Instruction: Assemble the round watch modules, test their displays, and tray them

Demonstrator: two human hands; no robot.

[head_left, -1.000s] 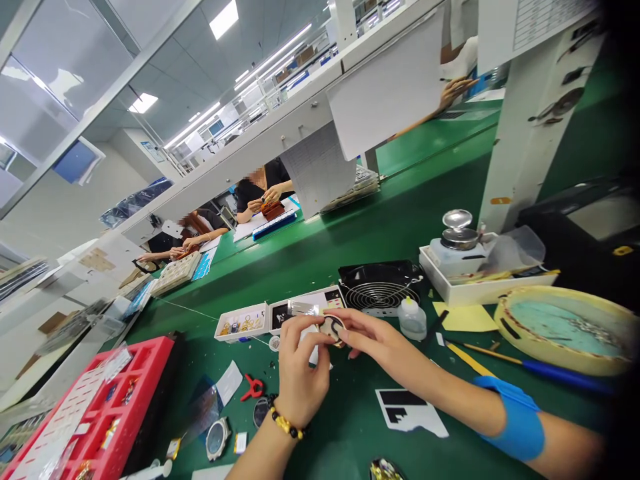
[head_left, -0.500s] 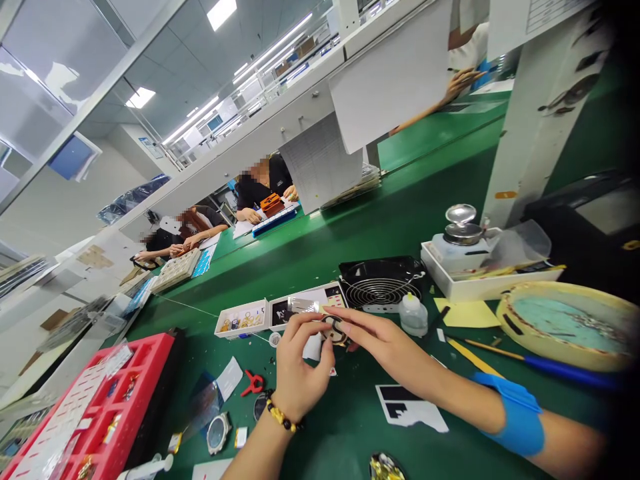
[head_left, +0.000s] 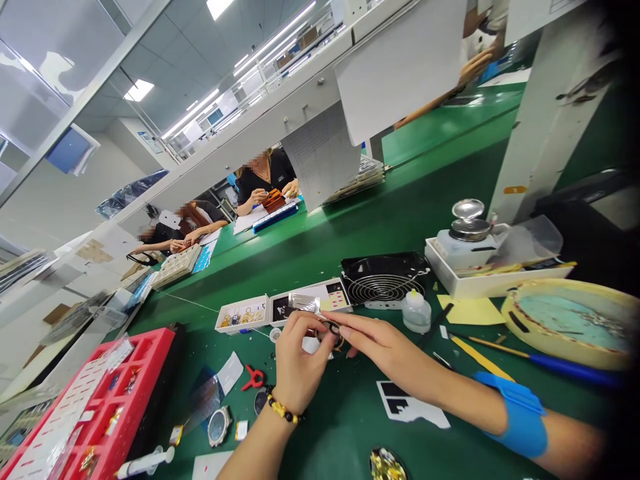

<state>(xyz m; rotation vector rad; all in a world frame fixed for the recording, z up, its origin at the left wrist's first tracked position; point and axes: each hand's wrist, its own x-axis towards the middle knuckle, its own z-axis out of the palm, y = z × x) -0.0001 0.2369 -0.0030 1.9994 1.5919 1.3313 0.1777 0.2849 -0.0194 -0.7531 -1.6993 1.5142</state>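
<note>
Carefully, I am pinching a small dark ring (head_left: pixel 331 331) between the fingertips of my left hand (head_left: pixel 303 360), while my right hand (head_left: pixel 383 350) is reaching in with long, straightened fingers so that their tips meet it from the other side. I cannot tell whether that hand is truly closed on it. The likeliest trouble, as I judge it, is a slip: the ring is tiny and looks smooth, so a little too much pressure or a sideways twist could pop it out of my fingers. If it jumps, it could land among the gold-coloured parts (head_left: pixel 240 313) in the white tray (head_left: pixel 235 328) just beyond my hands, or get lost on the cluttered green surface (head_left: pixel 350 443) near the red spring clamp (head_left: pixel 253 378) and the watch case (head_left: pixel 219 425). Fingerprints or a scratch are a risk too, since I am working bare-handed. I am holding the ring up over the surface, in front of the tray, with my fingers partly hiding it. What shows looks thin, round and dark; its finer detail is too small to tell.
</note>
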